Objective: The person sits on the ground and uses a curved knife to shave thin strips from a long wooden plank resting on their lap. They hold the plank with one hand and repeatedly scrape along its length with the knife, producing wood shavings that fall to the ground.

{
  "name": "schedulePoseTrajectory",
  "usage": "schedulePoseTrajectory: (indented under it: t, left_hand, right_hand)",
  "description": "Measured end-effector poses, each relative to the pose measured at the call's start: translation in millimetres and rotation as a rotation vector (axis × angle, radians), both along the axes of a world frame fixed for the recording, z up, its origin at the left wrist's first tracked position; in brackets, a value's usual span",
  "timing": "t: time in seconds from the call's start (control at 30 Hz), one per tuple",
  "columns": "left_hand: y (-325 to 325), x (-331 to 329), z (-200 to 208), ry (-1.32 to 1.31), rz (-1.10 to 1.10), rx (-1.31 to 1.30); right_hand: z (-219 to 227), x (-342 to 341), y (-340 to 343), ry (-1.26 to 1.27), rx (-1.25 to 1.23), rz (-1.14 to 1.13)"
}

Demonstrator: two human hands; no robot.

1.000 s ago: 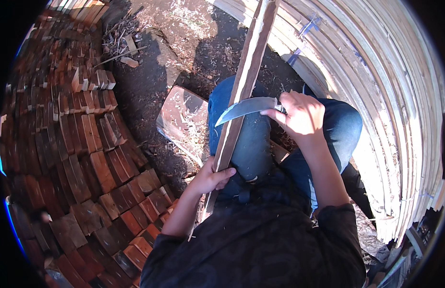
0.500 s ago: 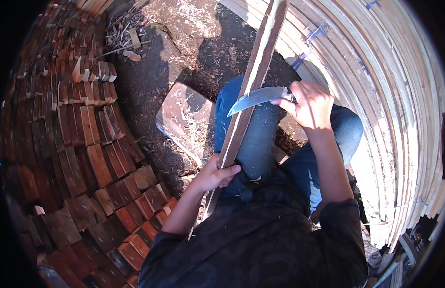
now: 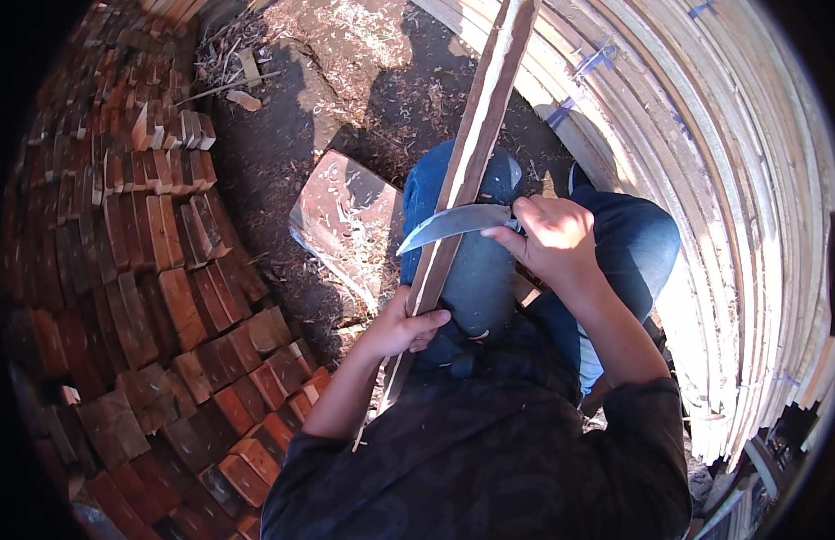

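Note:
A long dark-brown wooden strip (image 3: 472, 144) with a pale bare stripe down it slants across my thigh, its far end running up to the top edge of the view. My left hand (image 3: 408, 326) is wrapped round its lower part, close to my body. In my right hand (image 3: 554, 236) is a knife (image 3: 458, 223) with a broad curved blade. The blade lies across the strip above the left hand, its tip pointing left past the strip. Most of the knife's handle is hidden in my fingers.
Stacked reddish-brown wood blocks (image 3: 179, 306) rise along the left side. Long pale wooden strips (image 3: 705, 180), tied with blue bands, curve along the right. A flat brown slab (image 3: 341, 216) lies on the ground left of my knee, with wood shavings (image 3: 359, 40) scattered about.
My right hand has drawn the knife down the strip, toward me and slightly left. The left hand keeps its hold in the same place.

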State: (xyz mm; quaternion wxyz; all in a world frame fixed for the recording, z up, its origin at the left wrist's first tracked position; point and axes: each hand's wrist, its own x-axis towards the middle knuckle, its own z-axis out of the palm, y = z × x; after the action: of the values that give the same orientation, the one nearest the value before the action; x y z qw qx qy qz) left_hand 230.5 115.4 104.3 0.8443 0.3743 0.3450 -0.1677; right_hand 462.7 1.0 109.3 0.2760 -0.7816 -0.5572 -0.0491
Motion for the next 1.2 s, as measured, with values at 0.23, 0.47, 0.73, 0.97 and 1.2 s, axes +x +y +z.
schedulePoseTrajectory:
  t: [0.23,0.47,0.73,0.97,1.2]
  left_hand:
    - [-3,2,2,0.011,0.001,0.041]
    - [-1,4,0,0.015,0.034,0.0]
    - [-10,-14,-6,-0.03,0.048,0.099]
    - [-5,-1,-2,0.012,0.002,0.002]
    - [-8,3,3,0.044,0.004,0.051]
  right_hand:
    - [4,2,0,0.026,-0.051,0.027]
    - [-23,60,27,-0.197,0.138,0.019]
    - [29,196,-47,0.271,0.288,-0.873]
    - [22,75,-48,0.299,0.067,-0.433]
    - [12,19,9,0.033,-0.101,-0.047]
